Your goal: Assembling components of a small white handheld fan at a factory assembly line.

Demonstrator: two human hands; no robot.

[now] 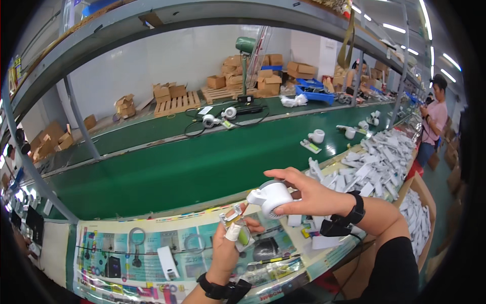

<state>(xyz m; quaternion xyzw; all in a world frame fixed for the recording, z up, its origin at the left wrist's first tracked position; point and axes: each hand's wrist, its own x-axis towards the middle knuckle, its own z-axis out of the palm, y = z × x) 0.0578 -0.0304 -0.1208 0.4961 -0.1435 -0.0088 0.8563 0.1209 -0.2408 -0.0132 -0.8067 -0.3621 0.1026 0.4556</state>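
Note:
My right hand (pixel 316 196) is closed round a white round housing (pixel 276 198) with a grille and a short neck, which looks like a small fan head. Its neck points left, above my left hand. My left hand (pixel 226 251) grips a small white frame with a green part (pixel 244 235) on it; its exact kind is unclear. The two held pieces are close together, and thin wires between them cannot be made out. On the printed sheet (pixel 111 283) left of my left hand lies a long white plastic shell (pixel 167 263).
A large heap of white plastic shells (pixel 377 164) lies at the right, beside a cardboard box (pixel 428 202) of similar parts. Beyond the bench runs a green conveyor belt (pixel 152 177) carrying several white fan heads (pixel 317 136). A co-worker (pixel 435 116) stands at far right.

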